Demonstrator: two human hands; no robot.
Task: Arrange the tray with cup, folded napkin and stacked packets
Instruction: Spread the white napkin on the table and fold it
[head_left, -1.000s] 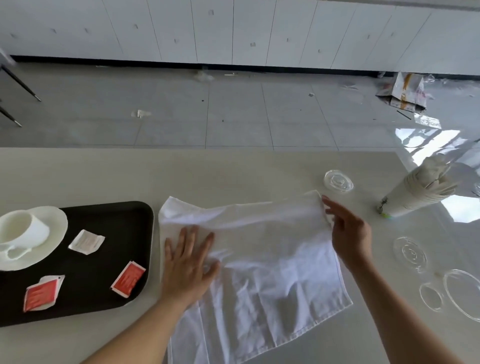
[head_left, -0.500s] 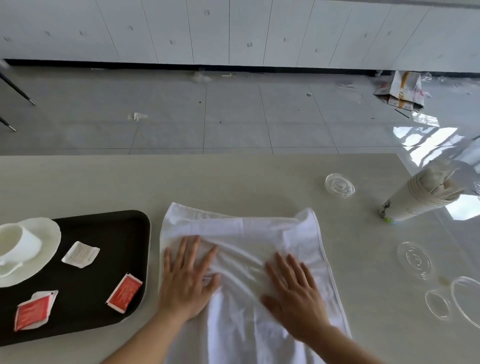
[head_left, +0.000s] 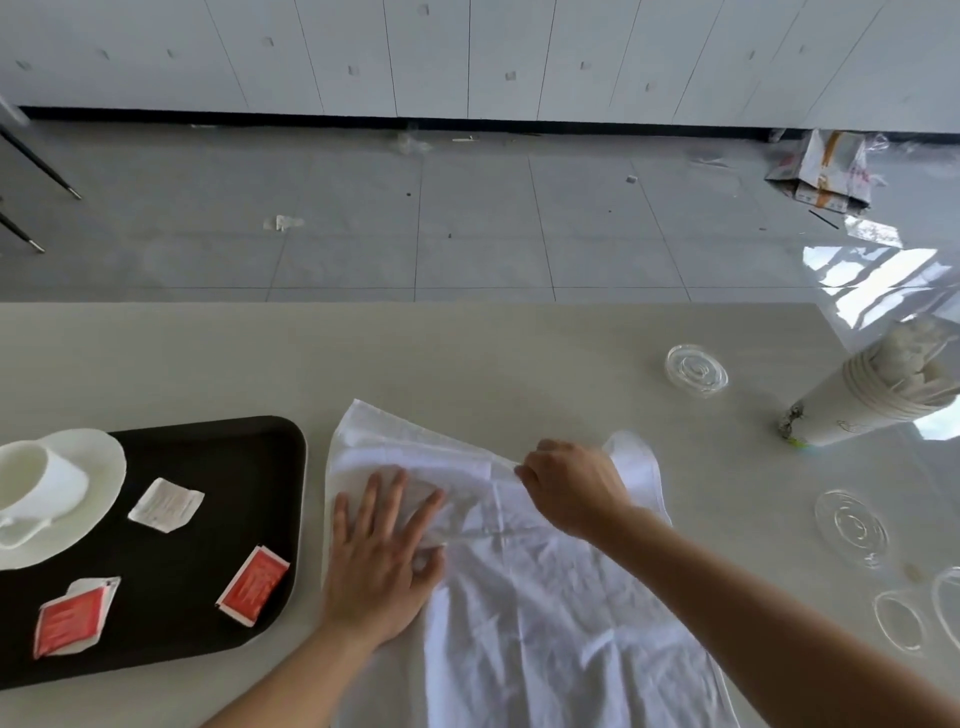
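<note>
A white cloth napkin (head_left: 561, 597) lies spread on the pale table, its far edge folded over. My left hand (head_left: 384, 556) presses flat on its left part, fingers apart. My right hand (head_left: 571, 486) pinches the folded edge near the napkin's far side. To the left sits a black tray (head_left: 244, 467). On it stand a white cup (head_left: 39, 486) on a white saucer (head_left: 98, 467), a white packet (head_left: 165, 505) and two red packets (head_left: 253, 583) (head_left: 70, 618), all lying apart.
A stack of paper cups (head_left: 862, 400) lies tilted at the right. Several clear plastic lids (head_left: 695, 370) (head_left: 852, 526) are scattered on the right side of the table. The table's far edge runs across the middle of the view, with grey floor beyond.
My right hand went from flat on the napkin to pinching its folded far edge, moving up and right. The left hand stays pressed on the cloth.
</note>
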